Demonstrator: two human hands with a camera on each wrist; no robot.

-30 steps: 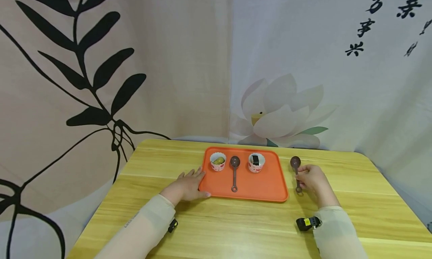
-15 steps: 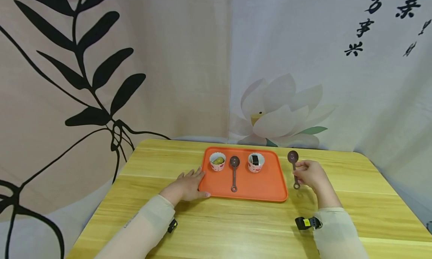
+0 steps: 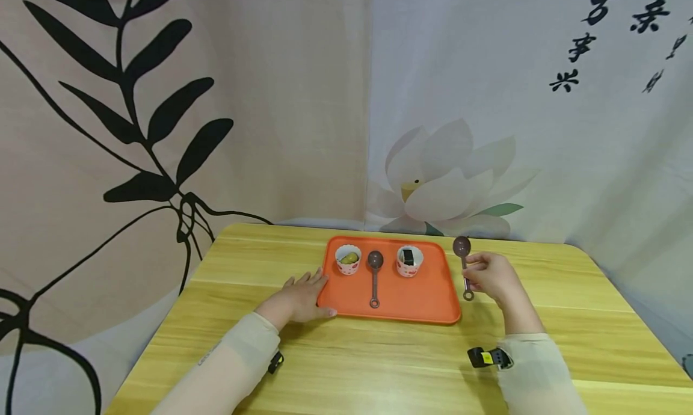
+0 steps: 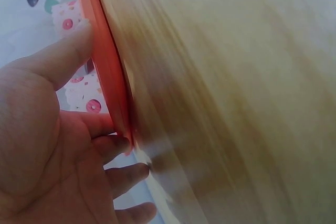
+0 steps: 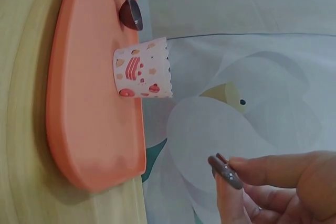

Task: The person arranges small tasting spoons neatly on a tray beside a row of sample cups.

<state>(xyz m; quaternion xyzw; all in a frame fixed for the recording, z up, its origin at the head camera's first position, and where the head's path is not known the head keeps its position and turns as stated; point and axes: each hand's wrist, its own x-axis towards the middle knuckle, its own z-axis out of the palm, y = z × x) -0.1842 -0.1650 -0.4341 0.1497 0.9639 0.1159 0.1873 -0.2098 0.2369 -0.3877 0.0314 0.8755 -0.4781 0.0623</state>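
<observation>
My right hand [image 3: 494,276] pinches the handle of a brown spoon [image 3: 462,246] above the table, just off the tray's right edge. The spoon's round bowl points away from me, and a ring ends its handle [image 5: 226,172]. My left hand [image 3: 295,301] rests at the left end of the orange tray [image 3: 419,304], fingers spread, thumb and fingertips touching the rim. A second brown spoon [image 3: 375,279] lies on the tray between two patterned paper cups. The left cup [image 3: 348,267] contains something yellow-green; inside the right cup [image 3: 408,270] is a black-and-white piece.
The tray stands on a wood-grain table [image 3: 390,367], near its far edge. Behind it hangs a pale curtain [image 3: 303,102] printed with a dark plant, a lotus and characters. Bare tray surface lies to the right of the right cup.
My right hand has raised the spoon from the table and carried it left and away from me, closer to the tray. The left hand and the tray stay put.
</observation>
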